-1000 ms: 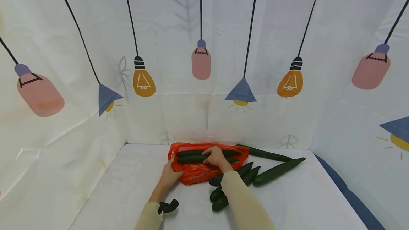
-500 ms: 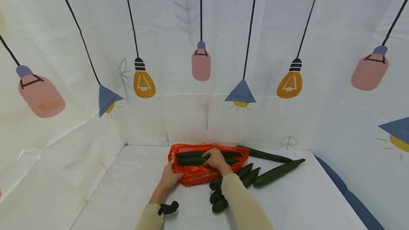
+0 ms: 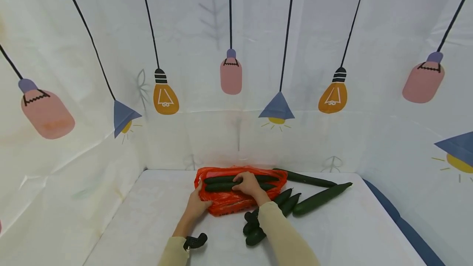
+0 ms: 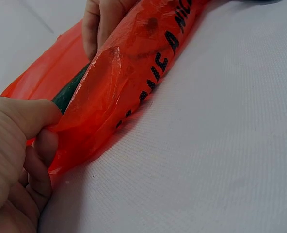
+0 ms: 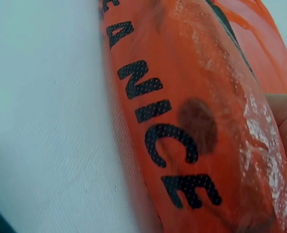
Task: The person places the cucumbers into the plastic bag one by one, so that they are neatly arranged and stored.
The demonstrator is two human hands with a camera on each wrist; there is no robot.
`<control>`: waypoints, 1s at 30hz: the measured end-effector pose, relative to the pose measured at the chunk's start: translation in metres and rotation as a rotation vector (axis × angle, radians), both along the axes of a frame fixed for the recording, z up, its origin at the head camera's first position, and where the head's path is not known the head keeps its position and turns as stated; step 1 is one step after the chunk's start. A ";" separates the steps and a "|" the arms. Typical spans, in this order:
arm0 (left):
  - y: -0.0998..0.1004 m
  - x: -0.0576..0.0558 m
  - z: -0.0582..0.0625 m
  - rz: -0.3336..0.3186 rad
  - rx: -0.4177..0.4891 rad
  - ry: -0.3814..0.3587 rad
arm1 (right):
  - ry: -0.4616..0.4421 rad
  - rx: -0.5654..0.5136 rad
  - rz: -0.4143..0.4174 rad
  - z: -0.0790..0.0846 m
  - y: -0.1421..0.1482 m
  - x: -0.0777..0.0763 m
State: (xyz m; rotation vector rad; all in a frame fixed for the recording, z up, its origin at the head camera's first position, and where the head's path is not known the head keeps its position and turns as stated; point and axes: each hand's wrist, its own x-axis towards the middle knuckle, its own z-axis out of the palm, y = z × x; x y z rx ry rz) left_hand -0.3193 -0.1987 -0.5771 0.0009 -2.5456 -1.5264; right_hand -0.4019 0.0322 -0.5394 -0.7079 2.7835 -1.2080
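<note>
A red plastic bag [image 3: 225, 207] lies at the back of the table, its opening facing up. Inside it, long green cucumbers [image 3: 218, 187] lie side by side, left to right. My left hand [image 3: 196, 204] holds the bag's left end; in the left wrist view thumb and fingers pinch the thin red plastic [image 4: 85, 131]. My right hand [image 3: 248, 184] reaches in from above, fingers curled over the nearer cucumber. The right wrist view is mostly filled by the bag's printed side [image 5: 206, 73], which hides most of that hand.
Right of the bag, a long cucumber [image 3: 321, 199] lies slanted, its tip close to another cucumber [image 3: 306, 178] behind. Several more cucumbers [image 3: 255, 237] lie under and beside the right forearm. A white sheet with printed lamps [image 3: 277, 106] rises behind the table [image 3: 351, 233].
The hands, bag and cucumbers stay almost where they were. The head view has shifted slightly.
</note>
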 end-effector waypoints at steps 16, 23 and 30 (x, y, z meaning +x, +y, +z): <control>-0.002 -0.006 -0.001 -0.003 -0.012 0.011 | 0.126 0.049 0.115 0.034 0.032 0.007; 0.000 -0.007 0.003 -0.013 0.010 -0.022 | 0.151 0.048 0.117 0.050 0.074 0.018; 0.001 -0.010 0.000 -0.015 0.012 -0.027 | 0.107 -0.009 0.107 0.065 0.131 0.029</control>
